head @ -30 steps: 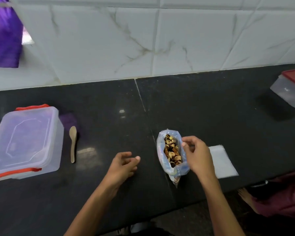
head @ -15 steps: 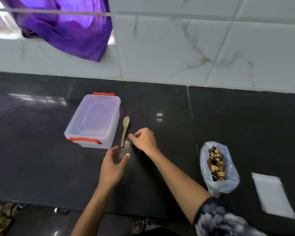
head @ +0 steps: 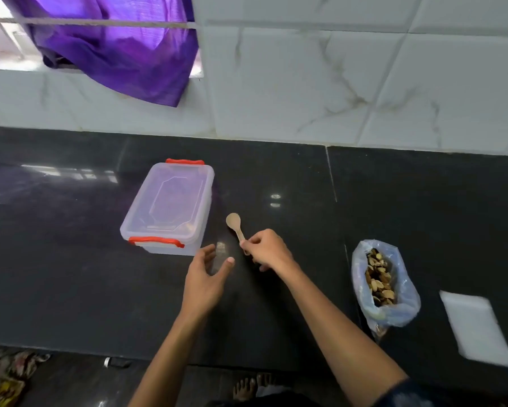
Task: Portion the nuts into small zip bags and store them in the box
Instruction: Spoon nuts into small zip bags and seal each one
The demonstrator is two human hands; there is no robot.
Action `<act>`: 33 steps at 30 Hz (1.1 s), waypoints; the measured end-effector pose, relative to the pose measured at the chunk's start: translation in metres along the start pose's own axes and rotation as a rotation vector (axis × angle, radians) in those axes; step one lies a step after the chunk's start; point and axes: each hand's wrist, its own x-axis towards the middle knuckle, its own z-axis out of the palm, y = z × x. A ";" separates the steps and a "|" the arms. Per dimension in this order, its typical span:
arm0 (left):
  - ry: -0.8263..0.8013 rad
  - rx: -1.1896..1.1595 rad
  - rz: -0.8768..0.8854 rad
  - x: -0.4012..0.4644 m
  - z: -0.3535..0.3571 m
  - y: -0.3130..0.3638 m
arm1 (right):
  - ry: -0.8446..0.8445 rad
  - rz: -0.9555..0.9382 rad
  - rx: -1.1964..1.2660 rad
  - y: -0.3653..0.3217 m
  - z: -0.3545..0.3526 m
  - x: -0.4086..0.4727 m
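Nuts (head: 379, 279) are seen heaped in an open, pale blue plastic bag (head: 405, 301) lying on the dark table (head: 70, 274), well to the right of both hands; none appear to have been portioned out. The handle of a small wooden spoon (head: 234, 224) is pinched between the thumb and curled fingers of the right hand (head: 266, 249), with the bowl pointing away toward the wall; whether the spoon is lifted clear of the table cannot be told. The left hand (head: 204, 279) is held just beside it with its fingers loosely spread and nothing in its grasp, hovering at or just above the table surface.

Just beyond the left hand, a clear plastic box (head: 170, 207) with red clips is standing, and its lid (head: 175, 198) is shut; nothing can be made out inside it. Farther to the right, past the bag of nuts, a flat white stack is lying near the table's front edge, and it is taken to be the small zip bags (head: 476, 327), though blur keeps this from being certain.

The task is judged to be at its very start: only the scooping tool is in hand. Everything else is left to be done: a zip bag has to be opened, nuts have to be spooned in, each bag has to be sealed, the box has to be unclipped, and the filled bags have to be stored inside.
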 end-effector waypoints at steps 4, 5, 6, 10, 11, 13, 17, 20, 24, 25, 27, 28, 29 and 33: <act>-0.101 -0.001 0.024 0.003 0.017 0.008 | 0.077 -0.017 0.239 0.032 -0.046 -0.039; -0.129 0.004 0.038 0.003 0.023 0.010 | 0.123 -0.017 0.287 0.041 -0.058 -0.050; -0.159 0.011 0.050 0.003 0.029 0.013 | 0.175 -0.013 0.324 0.050 -0.071 -0.062; -0.282 0.051 0.089 0.002 0.055 0.021 | 0.404 0.046 0.468 0.093 -0.115 -0.110; -0.308 0.057 0.099 0.001 0.063 0.022 | 0.447 0.076 0.487 0.104 -0.123 -0.121; -0.356 0.067 0.120 -0.001 0.076 0.025 | 0.517 0.149 0.515 0.124 -0.136 -0.141; -0.452 0.088 0.153 -0.006 0.101 0.029 | 0.602 0.274 0.528 0.155 -0.137 -0.162; -0.509 0.102 0.171 -0.011 0.113 0.031 | 0.596 0.338 0.507 0.168 -0.128 -0.164; -0.553 0.119 0.194 -0.013 0.124 0.033 | 0.593 0.393 0.528 0.176 -0.119 -0.162; -0.559 0.124 0.201 -0.013 0.126 0.033 | 0.588 0.406 0.531 0.176 -0.119 -0.162; -0.569 0.128 0.207 -0.013 0.129 0.033 | 0.577 0.423 0.542 0.179 -0.119 -0.162; -0.574 0.130 0.208 -0.013 0.131 0.034 | 0.572 0.427 0.544 0.179 -0.119 -0.163; -0.580 0.134 0.207 -0.014 0.132 0.034 | 0.565 0.428 0.543 0.179 -0.120 -0.164; -0.591 0.136 0.201 -0.013 0.137 0.035 | 0.590 0.429 0.560 0.189 -0.129 -0.166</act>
